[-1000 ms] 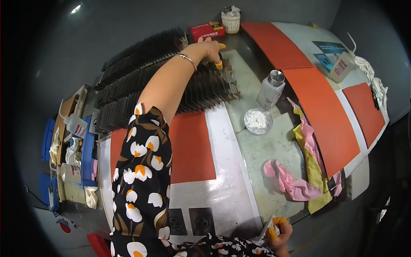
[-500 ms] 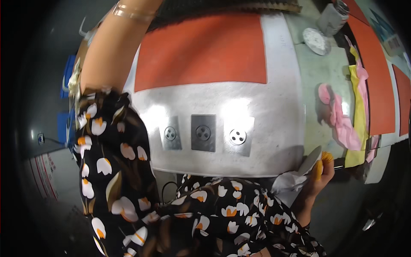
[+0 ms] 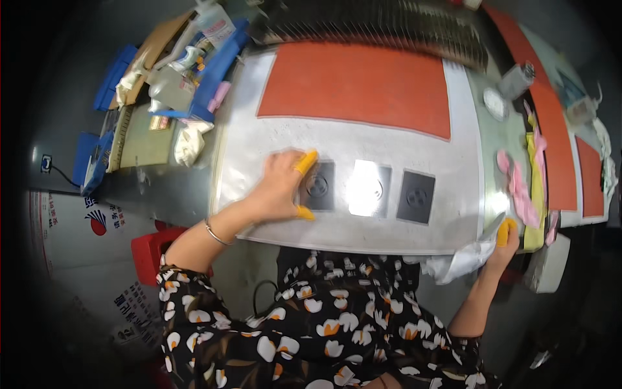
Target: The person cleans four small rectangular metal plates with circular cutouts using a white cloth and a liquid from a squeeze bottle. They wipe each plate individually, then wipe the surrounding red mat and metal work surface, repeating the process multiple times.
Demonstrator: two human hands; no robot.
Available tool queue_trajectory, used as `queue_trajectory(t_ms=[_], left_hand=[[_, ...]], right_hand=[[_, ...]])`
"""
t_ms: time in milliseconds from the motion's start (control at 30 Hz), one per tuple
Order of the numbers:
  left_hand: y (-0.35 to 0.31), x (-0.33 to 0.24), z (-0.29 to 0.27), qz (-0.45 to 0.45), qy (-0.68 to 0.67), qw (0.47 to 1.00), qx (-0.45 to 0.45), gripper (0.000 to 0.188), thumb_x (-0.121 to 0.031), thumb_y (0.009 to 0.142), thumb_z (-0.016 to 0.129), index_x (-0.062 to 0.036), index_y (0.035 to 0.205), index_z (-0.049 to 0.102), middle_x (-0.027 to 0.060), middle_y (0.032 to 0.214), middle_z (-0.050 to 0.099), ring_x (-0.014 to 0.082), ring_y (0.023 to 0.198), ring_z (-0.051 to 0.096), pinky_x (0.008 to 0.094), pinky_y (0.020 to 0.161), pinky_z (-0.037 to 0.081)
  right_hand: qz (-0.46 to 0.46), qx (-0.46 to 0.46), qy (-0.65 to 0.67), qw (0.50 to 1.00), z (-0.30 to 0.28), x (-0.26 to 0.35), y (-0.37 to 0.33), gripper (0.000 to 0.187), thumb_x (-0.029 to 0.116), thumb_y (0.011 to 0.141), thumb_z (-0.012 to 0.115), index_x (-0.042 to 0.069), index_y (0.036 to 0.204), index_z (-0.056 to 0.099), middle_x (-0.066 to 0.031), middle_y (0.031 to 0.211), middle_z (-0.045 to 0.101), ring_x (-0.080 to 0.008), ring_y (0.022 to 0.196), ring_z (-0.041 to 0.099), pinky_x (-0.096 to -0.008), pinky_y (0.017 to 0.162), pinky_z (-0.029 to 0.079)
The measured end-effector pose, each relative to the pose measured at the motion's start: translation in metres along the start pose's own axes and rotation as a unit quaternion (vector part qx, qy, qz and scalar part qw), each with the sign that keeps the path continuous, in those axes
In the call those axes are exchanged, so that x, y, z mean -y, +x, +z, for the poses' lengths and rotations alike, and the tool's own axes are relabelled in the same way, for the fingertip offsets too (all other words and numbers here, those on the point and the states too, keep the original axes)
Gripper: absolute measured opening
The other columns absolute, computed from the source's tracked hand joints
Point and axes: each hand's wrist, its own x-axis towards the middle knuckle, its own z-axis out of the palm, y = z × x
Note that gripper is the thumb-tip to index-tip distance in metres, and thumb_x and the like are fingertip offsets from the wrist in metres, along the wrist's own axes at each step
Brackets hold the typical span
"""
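Note:
Three dark rectangular plates lie in a row on the pale sheet covering the table, each with a round disc bearing small holes: a left plate [image 3: 322, 188], a middle plate [image 3: 382, 190] with glare over it, and a right plate [image 3: 416, 197]. My left hand [image 3: 278, 187] is at the left plate's left edge, thumb and forefinger spread apart in yellow finger covers. By the table's near right corner, my right hand [image 3: 505, 245] pinches a crumpled white cloth [image 3: 457, 259]. A thin grey edge shows beside its fingers.
An orange-red mat [image 3: 356, 87] lies beyond the plates. Behind it stands a dark bristled strip [image 3: 382, 32]. To the left is a blue tray [image 3: 217, 71] with bottles. Pink cloth [image 3: 516, 188], yellow cloth [image 3: 536, 188], a white dish [image 3: 495, 104] and a bottle [image 3: 517, 81] are at right.
My left arm was stretched far across the table; it has drawn back, and the hand is now beside the left plate. My right hand still holds the cloth. The view has shifted.

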Motion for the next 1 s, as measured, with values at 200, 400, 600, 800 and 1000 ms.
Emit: queue_trajectory(t_ms=[200, 400, 600, 800, 1000], left_hand=[[-0.002, -0.004, 0.002, 0.016, -0.067, 0.998, 0.002, 0.096, -0.033, 0.057, 0.079, 0.0052, 0.132, 0.033, 0.0236, 0.122, 0.038, 0.037, 0.113, 0.038, 0.0429, 0.095, 0.032], [0.043, 0.077, -0.1, -0.005, 0.15, 0.984, -0.1, 0.093, -0.035, 0.054, 0.077, 0.0023, 0.129, 0.036, 0.0185, 0.112, 0.048, 0.0319, 0.111, 0.045, 0.0489, 0.102, 0.025], [0.156, 0.192, -0.188, -0.129, 0.321, 0.937, -0.046, 0.071, -0.032, 0.059, 0.075, 0.0017, 0.116, 0.05, 0.0121, 0.111, 0.05, 0.0282, 0.109, 0.049, 0.0542, 0.104, 0.022], [0.208, 0.222, -0.186, -0.091, 0.316, 0.944, 0.016, 0.071, -0.03, 0.057, 0.077, 0.0011, 0.116, 0.051, 0.0123, 0.117, 0.05, 0.0283, 0.114, 0.046, 0.0502, 0.102, 0.026], [0.227, 0.22, -0.188, -0.047, 0.303, 0.95, 0.058, 0.075, -0.03, 0.054, 0.079, -0.0003, 0.117, 0.052, 0.0146, 0.115, 0.053, 0.0308, 0.112, 0.046, 0.0427, 0.094, 0.036]], right_hand=[[-0.035, -0.009, -0.093, 0.995, -0.003, -0.002, 0.003, 0.013, 0.012, 0.089, 0.052, 0.0, 0.086, 0.053, 0.0024, 0.074, 0.048, -0.0061, 0.069, 0.041, -0.0218, 0.062, 0.034], [-0.035, -0.028, -0.035, 0.998, 0.002, 0.005, -0.001, 0.014, 0.014, 0.09, 0.053, 0.002, 0.083, 0.052, 0.0035, 0.075, 0.048, -0.0056, 0.069, 0.04, -0.0207, 0.062, 0.033], [-0.006, -0.035, 0.0, 0.999, 0.016, 0.01, 0.002, 0.015, 0.016, 0.09, 0.054, 0.002, 0.084, 0.051, 0.0032, 0.076, 0.048, -0.006, 0.07, 0.041, -0.0213, 0.063, 0.034], [-0.011, -0.054, -0.061, 0.997, 0.012, 0.013, -0.002, 0.011, 0.013, 0.089, 0.05, 0.002, 0.085, 0.051, 0.003, 0.076, 0.047, -0.0062, 0.07, 0.041, -0.0215, 0.064, 0.035], [0.006, -0.059, -0.065, 0.996, 0.016, 0.022, -0.007, 0.011, 0.012, 0.089, 0.048, 0.002, 0.084, 0.051, 0.0024, 0.076, 0.047, -0.0068, 0.07, 0.042, -0.0219, 0.062, 0.036]])
